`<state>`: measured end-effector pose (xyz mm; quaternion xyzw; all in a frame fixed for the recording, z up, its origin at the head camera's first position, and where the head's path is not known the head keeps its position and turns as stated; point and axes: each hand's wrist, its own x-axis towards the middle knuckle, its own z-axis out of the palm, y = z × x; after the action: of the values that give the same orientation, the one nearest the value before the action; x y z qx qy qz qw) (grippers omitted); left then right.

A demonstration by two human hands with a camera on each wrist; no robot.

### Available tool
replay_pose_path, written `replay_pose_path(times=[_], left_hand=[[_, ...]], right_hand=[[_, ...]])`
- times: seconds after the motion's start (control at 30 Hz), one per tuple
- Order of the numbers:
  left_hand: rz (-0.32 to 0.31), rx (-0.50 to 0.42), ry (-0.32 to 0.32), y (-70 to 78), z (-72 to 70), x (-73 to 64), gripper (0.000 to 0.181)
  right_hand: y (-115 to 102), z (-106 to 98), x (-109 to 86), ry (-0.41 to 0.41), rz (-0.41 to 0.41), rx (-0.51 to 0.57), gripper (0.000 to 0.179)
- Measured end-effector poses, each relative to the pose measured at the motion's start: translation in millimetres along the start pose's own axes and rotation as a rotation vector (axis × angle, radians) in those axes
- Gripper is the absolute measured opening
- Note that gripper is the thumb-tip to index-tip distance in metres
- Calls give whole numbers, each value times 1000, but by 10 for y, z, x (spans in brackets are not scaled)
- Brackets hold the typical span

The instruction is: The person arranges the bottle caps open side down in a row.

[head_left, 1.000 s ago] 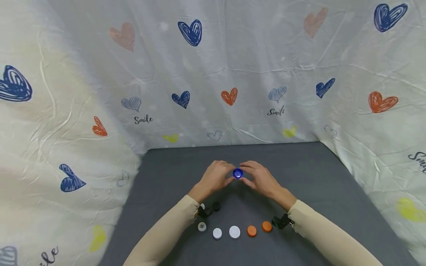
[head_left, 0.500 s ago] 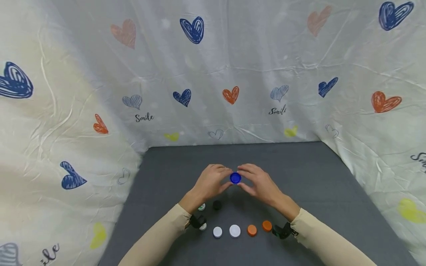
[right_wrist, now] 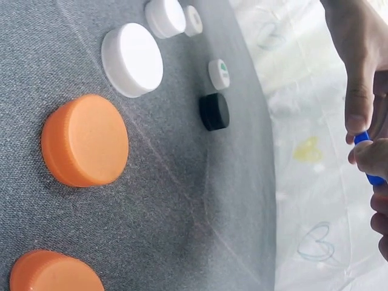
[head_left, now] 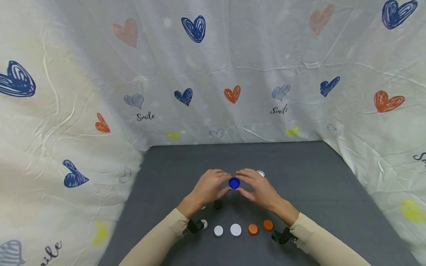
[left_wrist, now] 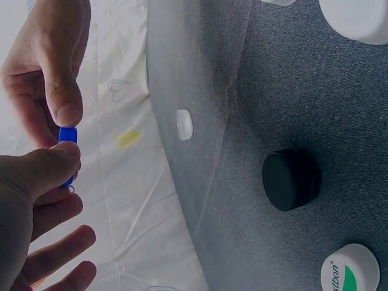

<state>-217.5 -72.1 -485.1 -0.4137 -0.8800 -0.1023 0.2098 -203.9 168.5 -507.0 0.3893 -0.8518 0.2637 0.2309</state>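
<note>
A round blue bottle cap [head_left: 234,183] is held up between both hands over the middle of the table. My left hand [head_left: 209,186] pinches one side of it with thumb and fingers. From the other side my right hand [head_left: 259,186] pinches it too. The left wrist view shows the blue cap [left_wrist: 68,134] edge-on, with both thumbs on the near side. Most of its rim is covered by fingers in the right wrist view.
Nearer my body lie white caps [head_left: 236,230] and orange caps [head_left: 253,229] in a curved row. A black cap [head_left: 217,204] sits by my left forearm, a white green-marked cap [left_wrist: 350,270] beside it. Beyond my right hand is another white cap [head_left: 260,173]. Heart-patterned cloth [head_left: 217,111] surrounds the grey table.
Both hands have come slightly nearer my body with the blue cap still between them. A white cap behind the right hand has come into view.
</note>
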Motion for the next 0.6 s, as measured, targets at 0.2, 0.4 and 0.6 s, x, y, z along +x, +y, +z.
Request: replay_pose_path(times=[0.2,0.4,0.6], left_hand=[[-12,-15,7,-11,-19,-34,44],[41,-56,115,-28,-25,-70,41],[123,-56,205,-25,0,-83,30]], right_hand=[[-15,-15,8,9,17,29,47],[-15,-28,9,0,84,45,42],[-37,-39,17,-38,127,119,35]])
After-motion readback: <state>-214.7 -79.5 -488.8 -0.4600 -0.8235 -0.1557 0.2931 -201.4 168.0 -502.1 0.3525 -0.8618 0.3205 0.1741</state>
